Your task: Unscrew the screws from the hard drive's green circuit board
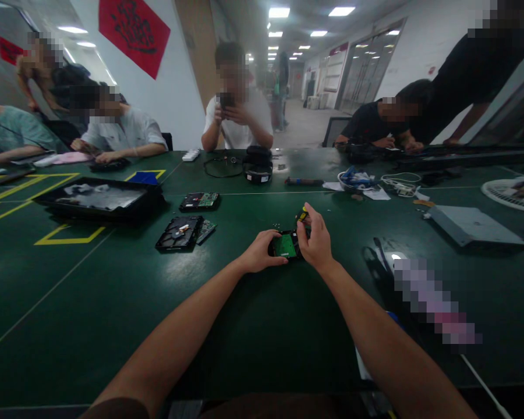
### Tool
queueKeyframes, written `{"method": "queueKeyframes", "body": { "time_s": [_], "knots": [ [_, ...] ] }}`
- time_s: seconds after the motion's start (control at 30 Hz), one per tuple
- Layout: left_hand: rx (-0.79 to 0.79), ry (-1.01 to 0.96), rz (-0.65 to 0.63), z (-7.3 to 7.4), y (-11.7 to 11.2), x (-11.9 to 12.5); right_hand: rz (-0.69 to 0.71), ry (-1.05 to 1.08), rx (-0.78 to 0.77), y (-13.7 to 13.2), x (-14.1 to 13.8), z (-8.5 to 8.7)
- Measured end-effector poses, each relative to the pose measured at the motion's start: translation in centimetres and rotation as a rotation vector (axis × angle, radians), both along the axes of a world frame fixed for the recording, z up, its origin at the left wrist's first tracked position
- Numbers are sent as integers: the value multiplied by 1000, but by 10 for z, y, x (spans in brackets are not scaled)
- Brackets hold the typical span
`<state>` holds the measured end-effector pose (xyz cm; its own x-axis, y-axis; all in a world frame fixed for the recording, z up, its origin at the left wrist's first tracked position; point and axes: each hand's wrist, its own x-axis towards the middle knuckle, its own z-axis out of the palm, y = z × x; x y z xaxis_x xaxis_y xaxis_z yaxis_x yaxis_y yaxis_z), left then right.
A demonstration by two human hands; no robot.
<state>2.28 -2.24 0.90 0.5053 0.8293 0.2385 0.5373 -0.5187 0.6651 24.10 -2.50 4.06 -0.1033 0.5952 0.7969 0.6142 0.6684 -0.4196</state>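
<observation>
A hard drive [285, 245] with a green circuit board facing up lies on the green table in front of me. My left hand [262, 251] grips its left end, thumb along the near edge and fingers on the far side. Over the drive's right end, my right hand [315, 237] is closed around a screwdriver with a yellow and black handle [303, 214]. The screwdriver's tip is hidden behind my fingers. Several tiny screws [276, 225] lie just beyond the drive.
Left of my hands are another hard drive [199, 201], an opened drive case [179, 233] and a loose circuit board [206, 231]. A black tray [100, 198] stands farther left. A grey metal box [475, 226] sits at right. Several people sit across the table.
</observation>
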Motion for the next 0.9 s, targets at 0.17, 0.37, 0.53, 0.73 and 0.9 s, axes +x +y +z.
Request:
{"method": "queueKeyframes", "body": {
  "time_s": [0.17, 0.37, 0.53, 0.73, 0.9],
  "knots": [
    [-16, 9, -3, 3, -1, -1, -15, -8, 1, 0, 0, 0],
    [-7, -9, -11, 3, -2, -1, -12, 12, 0, 0, 0, -1],
    [-14, -4, -3, 3, -2, -1, 2, 46, -17, 3, 1, -5],
    [-4, -2, -5, 3, -2, -1, -42, 12, 15, 3, 2, -4],
    [11, -5, -11, 1, -1, -1, -29, 6, 7, 3, 1, -4]
  ]
}}
